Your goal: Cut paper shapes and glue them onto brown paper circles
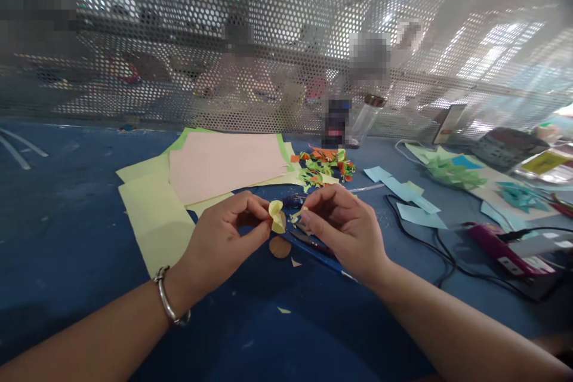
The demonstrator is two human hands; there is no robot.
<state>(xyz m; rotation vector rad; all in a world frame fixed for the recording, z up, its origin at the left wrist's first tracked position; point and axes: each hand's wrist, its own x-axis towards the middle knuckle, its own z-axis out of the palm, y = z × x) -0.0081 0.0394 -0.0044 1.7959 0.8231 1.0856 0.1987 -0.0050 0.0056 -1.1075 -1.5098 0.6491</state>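
My left hand, with a silver bracelet at the wrist, pinches a folded pale yellow paper piece with rounded petal-like lobes. Just to its right, thumb and fingers of my right hand close on a tiny pale yellow paper bit. The two pieces are apart. Under the hands on the blue table lie a round brown disc, a dark slim tool partly covered by my right hand, and a blue stick. A dark blue object shows between the hands.
Pink sheets overlap yellow and green paper at the back left. Green and orange paper curls are heaped behind my right hand. Light blue strips, a black cable and a purple power strip lie right. A perforated metal screen stands behind.
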